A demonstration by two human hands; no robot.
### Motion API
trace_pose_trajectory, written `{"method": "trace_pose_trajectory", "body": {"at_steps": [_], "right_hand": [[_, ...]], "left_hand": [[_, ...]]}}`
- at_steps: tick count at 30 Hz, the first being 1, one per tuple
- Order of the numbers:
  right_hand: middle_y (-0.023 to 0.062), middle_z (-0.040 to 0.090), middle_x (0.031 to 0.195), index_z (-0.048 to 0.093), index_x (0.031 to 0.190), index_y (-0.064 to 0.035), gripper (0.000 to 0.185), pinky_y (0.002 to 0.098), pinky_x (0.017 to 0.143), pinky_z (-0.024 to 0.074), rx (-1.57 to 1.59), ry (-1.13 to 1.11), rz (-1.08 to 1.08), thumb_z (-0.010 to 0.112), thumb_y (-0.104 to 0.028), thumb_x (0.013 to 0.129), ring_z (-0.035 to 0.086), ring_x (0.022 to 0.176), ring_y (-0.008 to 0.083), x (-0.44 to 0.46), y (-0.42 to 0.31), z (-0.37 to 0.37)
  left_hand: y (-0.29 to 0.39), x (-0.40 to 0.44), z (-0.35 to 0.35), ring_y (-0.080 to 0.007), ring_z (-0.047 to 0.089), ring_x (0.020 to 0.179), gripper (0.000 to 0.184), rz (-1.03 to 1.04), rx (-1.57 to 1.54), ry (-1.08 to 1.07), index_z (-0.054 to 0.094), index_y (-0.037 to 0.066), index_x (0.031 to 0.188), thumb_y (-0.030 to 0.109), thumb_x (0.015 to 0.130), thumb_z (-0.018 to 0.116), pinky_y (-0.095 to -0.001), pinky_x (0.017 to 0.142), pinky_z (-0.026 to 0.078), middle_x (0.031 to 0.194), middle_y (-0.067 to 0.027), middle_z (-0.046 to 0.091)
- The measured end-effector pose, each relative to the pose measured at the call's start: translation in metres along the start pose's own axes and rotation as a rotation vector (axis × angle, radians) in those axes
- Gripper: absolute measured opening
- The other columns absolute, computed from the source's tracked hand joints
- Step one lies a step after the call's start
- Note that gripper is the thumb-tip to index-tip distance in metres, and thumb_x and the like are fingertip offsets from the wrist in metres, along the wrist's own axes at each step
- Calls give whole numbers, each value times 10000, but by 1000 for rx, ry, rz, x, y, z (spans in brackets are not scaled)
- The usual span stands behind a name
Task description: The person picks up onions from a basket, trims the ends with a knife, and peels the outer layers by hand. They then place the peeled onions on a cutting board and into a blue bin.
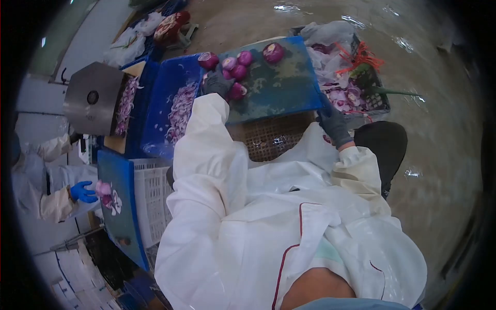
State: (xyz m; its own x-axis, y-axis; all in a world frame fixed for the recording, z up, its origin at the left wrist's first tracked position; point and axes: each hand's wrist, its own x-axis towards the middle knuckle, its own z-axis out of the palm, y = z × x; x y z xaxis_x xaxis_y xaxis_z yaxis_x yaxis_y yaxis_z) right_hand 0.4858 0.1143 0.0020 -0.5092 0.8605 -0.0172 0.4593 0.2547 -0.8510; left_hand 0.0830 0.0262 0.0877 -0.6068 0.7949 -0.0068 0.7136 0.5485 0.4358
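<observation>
My left hand (217, 84), in a dark grey glove, is curled over a red onion at the left edge of the blue-green cutting board (281, 88). Other peeled red onions (238, 71) lie against and near it, and a larger red onion (273, 52) sits apart toward the far edge. My right hand (335, 124), also gloved, is at the board's near right corner. Its fingers look closed, but what they hold, if anything, is hidden.
Left of the board, a blue crate (163, 85) holds sliced onion (182, 111). Beyond it stands a metal machine (93, 98). At right, a crate (380, 101) holds onions, plastic and red netting. A co-worker's blue-gloved hand (83, 191) is near a second board (118, 170).
</observation>
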Motion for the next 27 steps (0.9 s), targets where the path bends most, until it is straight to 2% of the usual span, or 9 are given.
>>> {"method": "trace_pose_trajectory", "body": {"at_steps": [4,6,7,10,13,15,18,20,27], "right_hand": [[189,626,1031,429,1395,-152,502,405,749,489,72,46,-47,563,-156,911,594,882,317,-1,1,-2],[53,645,910,455,1379,-104,448,273,614,483,31,116,-128,544,-84,940,570,658,98,0,4,3],[82,646,921,486,1328,-64,404,300,660,502,98,107,-144,555,-87,931,612,716,112,0,2,6],[87,634,891,477,1348,-73,429,304,693,521,-128,164,-363,555,-83,927,645,780,122,-4,-21,5],[120,646,937,461,1366,-71,451,321,733,537,-3,-15,-188,554,-91,926,672,827,172,-9,-32,12],[206,630,1047,499,1321,-61,436,404,788,512,203,-61,-119,567,-129,896,641,938,319,-11,-27,25],[253,631,1044,540,1247,-27,395,470,800,494,128,-25,-139,573,-165,878,626,947,409,-16,-50,26],[255,634,1016,549,1217,-11,370,483,793,489,-32,41,-193,566,-167,881,621,927,417,-16,-74,27],[247,632,931,552,1131,-10,284,494,713,481,-150,-81,-207,524,-190,914,610,865,426,0,-104,40]], "left_hand": [[14,1,8,-393,528,1170,898,-73,220,100,417,169,1371,522,616,749,-468,940,447,1308,-213,504],[67,-24,-16,-396,550,1142,889,-144,302,137,434,150,1351,530,612,752,-471,902,471,1298,-225,506],[88,-37,-18,-389,581,1095,884,-123,250,162,457,92,1316,538,614,758,-474,869,485,1282,-202,522],[111,-67,24,-412,564,1068,858,77,11,140,490,114,1313,574,636,747,-454,932,438,1266,-201,525],[111,-78,98,-404,569,1033,822,-24,-216,-38,512,99,1301,621,696,702,-450,938,424,1249,-191,531],[103,-66,118,-423,555,1092,783,-124,-304,-42,542,52,1264,656,768,598,-479,928,435,1223,-226,570],[84,-50,145,-438,572,1074,729,-106,-269,42,636,14,1129,657,881,398,-496,911,444,1135,-264,615],[100,-52,116,-444,589,1036,713,-293,-230,-41,654,7,1085,627,910,348,-500,894,451,1089,-270,628],[96,-54,127,-445,620,930,593,-316,-232,188,663,40,987,523,947,322,-520,811,470,991,-252,657]]}}
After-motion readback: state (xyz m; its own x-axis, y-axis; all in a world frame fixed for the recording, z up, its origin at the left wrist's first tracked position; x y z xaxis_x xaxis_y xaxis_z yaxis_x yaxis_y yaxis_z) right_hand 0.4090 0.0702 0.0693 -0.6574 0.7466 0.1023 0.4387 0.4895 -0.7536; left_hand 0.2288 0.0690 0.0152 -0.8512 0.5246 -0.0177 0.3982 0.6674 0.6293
